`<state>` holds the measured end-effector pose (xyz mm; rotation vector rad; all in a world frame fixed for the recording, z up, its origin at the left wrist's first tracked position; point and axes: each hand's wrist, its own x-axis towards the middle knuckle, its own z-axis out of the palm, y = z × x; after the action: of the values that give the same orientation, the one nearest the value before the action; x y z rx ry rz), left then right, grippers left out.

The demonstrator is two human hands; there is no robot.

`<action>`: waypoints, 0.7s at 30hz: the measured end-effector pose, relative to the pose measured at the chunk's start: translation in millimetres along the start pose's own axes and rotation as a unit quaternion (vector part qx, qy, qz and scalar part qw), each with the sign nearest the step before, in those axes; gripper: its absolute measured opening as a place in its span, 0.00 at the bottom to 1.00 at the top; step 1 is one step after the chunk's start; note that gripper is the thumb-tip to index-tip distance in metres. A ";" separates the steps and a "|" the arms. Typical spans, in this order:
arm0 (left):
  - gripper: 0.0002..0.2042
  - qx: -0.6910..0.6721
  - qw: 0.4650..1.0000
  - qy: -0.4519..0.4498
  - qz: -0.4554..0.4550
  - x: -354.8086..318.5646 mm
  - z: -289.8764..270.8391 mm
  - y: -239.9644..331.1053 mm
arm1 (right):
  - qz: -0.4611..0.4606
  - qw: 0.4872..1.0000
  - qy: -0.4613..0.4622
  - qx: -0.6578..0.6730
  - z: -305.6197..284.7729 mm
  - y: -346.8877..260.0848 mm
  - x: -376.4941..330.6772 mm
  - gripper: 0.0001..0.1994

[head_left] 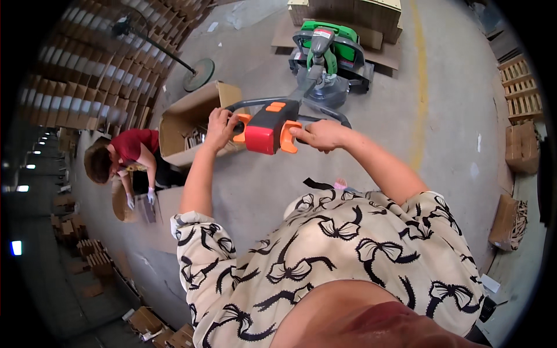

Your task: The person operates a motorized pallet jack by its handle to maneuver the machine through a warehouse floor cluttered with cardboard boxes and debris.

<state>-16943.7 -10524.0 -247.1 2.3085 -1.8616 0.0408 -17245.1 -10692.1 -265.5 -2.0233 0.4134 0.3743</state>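
Control handle (260, 138) gripped from both sides

In the head view, the left hand (220, 130) is clasped on the left side of the control handle, the right hand (326, 136) on its right side, with the thumb at an orange lever (288, 138). The control handle is before the person's chest, joined to a green and grey machine (342, 42). At left, a co-worker (134, 146) bends beside a cardboard box (231, 94).

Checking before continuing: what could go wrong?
The right hand has its thumb at a curved orange lever; an accidental press might move the green and grey pallet truck. Swinging the red and black control handle left might bump the open brown cardboard box. The bent-over, red-shirted co-worker looks down, possibly unaware.
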 end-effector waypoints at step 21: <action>0.29 0.004 0.984 -0.152 0.097 186.3 55.1 -89.5 | 0.098 0.974 0.183 -0.086 -99.5 59.9 161.2 0.34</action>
<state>-16821.1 -10694.5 -287.6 2.2321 -2.2298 -0.2960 -17118.5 -10828.1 -336.0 -2.2334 0.8386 0.1574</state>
